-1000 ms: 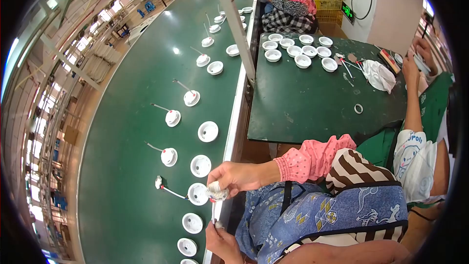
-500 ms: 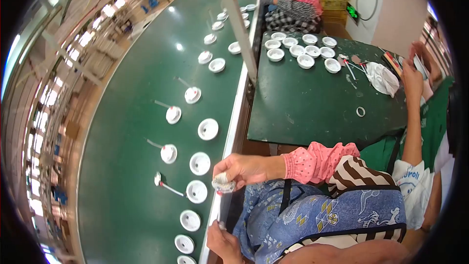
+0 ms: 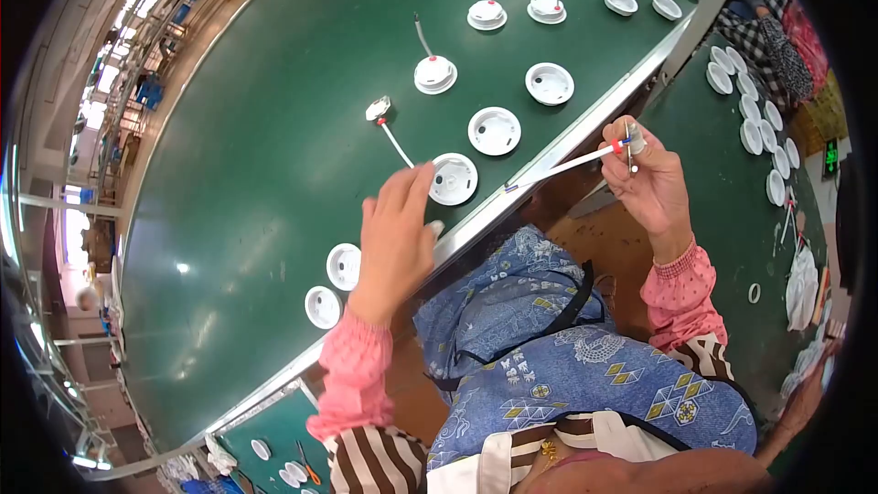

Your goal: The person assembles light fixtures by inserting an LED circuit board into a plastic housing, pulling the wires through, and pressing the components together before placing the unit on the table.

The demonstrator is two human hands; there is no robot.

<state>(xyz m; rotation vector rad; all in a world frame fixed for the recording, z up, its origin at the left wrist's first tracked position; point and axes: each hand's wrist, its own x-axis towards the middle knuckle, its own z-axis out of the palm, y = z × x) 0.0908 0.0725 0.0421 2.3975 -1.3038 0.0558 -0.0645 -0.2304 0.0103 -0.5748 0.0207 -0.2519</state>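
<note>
Head view shows the right hand (image 3: pixel 651 185) pinching a thin white lead with red and blue bands (image 3: pixel 572 162) near its far end, where a small metal part (image 3: pixel 633 137) sits between thumb and fingertips; the lead slants back toward the conveyor's steel edge rail (image 3: pixel 549 157) and hangs over the gap between belt and lap. The left hand (image 3: pixel 395 240) lies flat and spread over the near edge of the green conveyor belt (image 3: pixel 256 155), gripping nothing, its fingertips just at a round white plastic housing (image 3: pixel 454 179) and beside a second wired lead with a small metal-ended cap (image 3: pixel 379 110) lying on the belt. Further white housings run in a line along the belt, some to the left of that hand (image 3: pixel 344 266), others farther right (image 3: pixel 495 131), and a few beyond carry upright wires (image 3: pixel 434 73). To the right, a green side table (image 3: pixel 722 220) holds more white housings (image 3: pixel 757 136). By my reading, the step in hand is fitting the lead to the housing under the left fingertips; the next move would call for steadying that housing and bringing the lead's free end down to it without letting the belt carry it past.
</note>
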